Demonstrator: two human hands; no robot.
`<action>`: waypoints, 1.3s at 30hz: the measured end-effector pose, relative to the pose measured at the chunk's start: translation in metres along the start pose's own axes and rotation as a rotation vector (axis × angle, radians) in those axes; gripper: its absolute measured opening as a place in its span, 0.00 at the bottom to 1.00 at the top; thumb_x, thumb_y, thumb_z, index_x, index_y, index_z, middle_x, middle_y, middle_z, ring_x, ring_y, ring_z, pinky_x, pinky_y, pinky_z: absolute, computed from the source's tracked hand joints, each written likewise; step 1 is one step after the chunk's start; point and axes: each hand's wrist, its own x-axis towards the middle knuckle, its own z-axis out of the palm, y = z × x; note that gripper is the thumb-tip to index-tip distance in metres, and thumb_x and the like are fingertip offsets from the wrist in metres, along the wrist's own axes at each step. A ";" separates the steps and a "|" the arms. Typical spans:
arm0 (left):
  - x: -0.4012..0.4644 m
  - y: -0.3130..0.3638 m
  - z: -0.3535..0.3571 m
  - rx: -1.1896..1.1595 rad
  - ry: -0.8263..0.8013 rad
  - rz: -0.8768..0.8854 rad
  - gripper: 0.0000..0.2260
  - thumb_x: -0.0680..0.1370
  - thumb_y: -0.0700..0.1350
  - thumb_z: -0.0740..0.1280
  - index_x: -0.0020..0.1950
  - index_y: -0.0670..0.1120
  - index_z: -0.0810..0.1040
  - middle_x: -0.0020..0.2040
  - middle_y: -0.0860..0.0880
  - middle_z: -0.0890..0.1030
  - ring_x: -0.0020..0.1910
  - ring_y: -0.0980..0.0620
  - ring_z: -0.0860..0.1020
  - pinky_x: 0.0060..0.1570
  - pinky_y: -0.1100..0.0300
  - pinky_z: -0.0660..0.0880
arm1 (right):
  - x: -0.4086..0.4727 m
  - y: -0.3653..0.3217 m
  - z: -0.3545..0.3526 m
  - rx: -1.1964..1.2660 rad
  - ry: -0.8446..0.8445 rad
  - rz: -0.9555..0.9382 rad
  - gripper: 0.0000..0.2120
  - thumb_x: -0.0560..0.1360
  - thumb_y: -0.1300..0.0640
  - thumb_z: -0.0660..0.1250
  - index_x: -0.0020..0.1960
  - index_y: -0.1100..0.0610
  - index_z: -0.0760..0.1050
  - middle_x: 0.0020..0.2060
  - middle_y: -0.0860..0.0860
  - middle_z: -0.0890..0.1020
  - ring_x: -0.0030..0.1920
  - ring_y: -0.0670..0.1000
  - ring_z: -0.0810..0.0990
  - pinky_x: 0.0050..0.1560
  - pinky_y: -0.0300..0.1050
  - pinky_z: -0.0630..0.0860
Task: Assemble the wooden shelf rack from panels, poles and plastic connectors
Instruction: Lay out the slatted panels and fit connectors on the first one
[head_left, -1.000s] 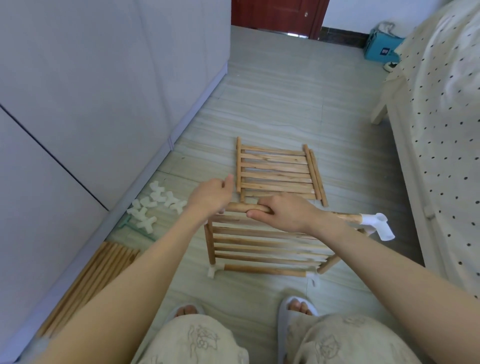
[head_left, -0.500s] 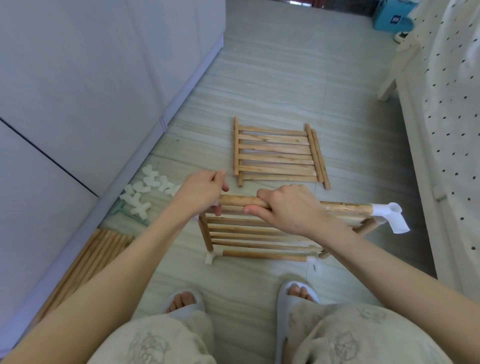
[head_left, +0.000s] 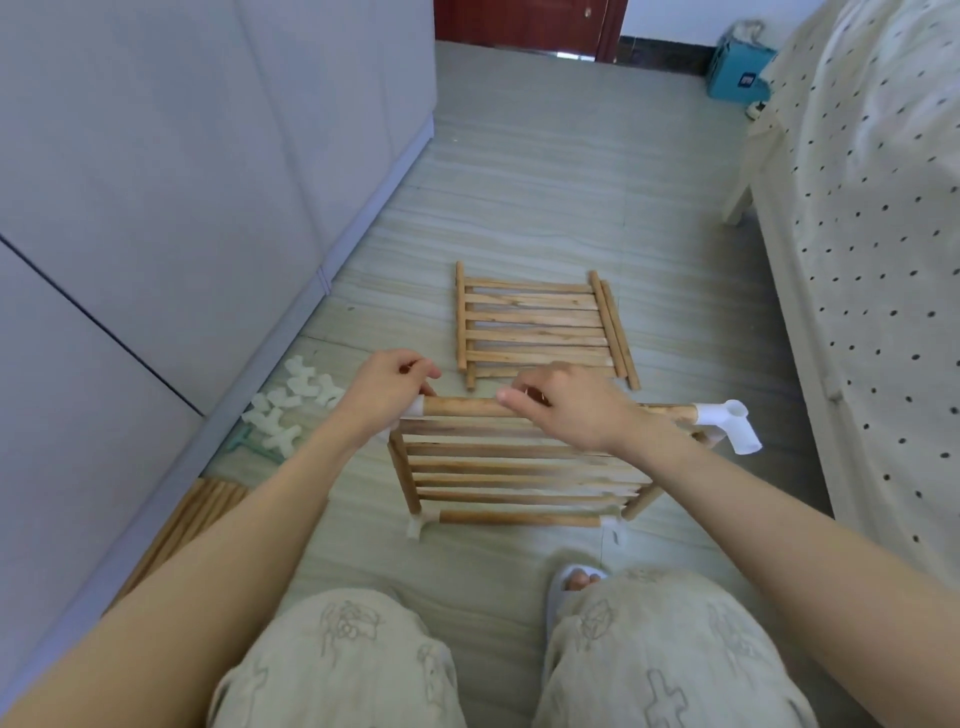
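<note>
1. The left hand (head_left: 387, 392) pinched a connector (head_left: 413, 408) at the pole (head_left: 462, 407) end; the right hand (head_left: 563, 402) gripped the pole, above the floor.
2. Off-axis pushing could have jammed the joint or popped the lower connectors (head_left: 420, 521).

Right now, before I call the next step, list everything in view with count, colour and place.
Rack frame: one, wood, floor centre, white connectors at corners.
Top pole: one, wood, held by both hands.
Corner connector: one, white, pole's right end.
Spare panel: one, wood, flat beyond frame.
Loose connectors: a pile, white, by wardrobe.
Spare poles: a bundle, wood, lower left.
Box: one, teal, far right.
Bed: one, dotted cream cover, right.
Left hand: grips pole's left end.
Right hand: grips pole middle.
</note>
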 end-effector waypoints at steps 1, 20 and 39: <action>0.000 -0.001 -0.001 -0.006 0.000 -0.007 0.09 0.80 0.47 0.59 0.48 0.50 0.79 0.39 0.53 0.81 0.40 0.57 0.76 0.35 0.62 0.68 | -0.006 0.011 -0.008 0.044 0.057 0.044 0.18 0.78 0.39 0.50 0.39 0.49 0.68 0.37 0.49 0.77 0.40 0.52 0.74 0.40 0.45 0.68; 0.006 -0.011 0.000 -0.458 -0.077 -0.152 0.17 0.82 0.54 0.52 0.52 0.50 0.80 0.42 0.48 0.84 0.44 0.50 0.82 0.44 0.54 0.73 | -0.056 0.111 -0.035 0.909 0.075 0.594 0.19 0.79 0.43 0.55 0.53 0.55 0.78 0.41 0.51 0.81 0.44 0.48 0.78 0.52 0.42 0.71; 0.077 -0.047 0.039 -0.741 0.253 -0.174 0.16 0.81 0.54 0.52 0.47 0.51 0.76 0.43 0.51 0.80 0.45 0.53 0.75 0.43 0.57 0.69 | -0.010 0.137 0.061 1.231 0.594 0.837 0.21 0.79 0.38 0.47 0.50 0.48 0.73 0.47 0.48 0.78 0.49 0.49 0.76 0.49 0.50 0.71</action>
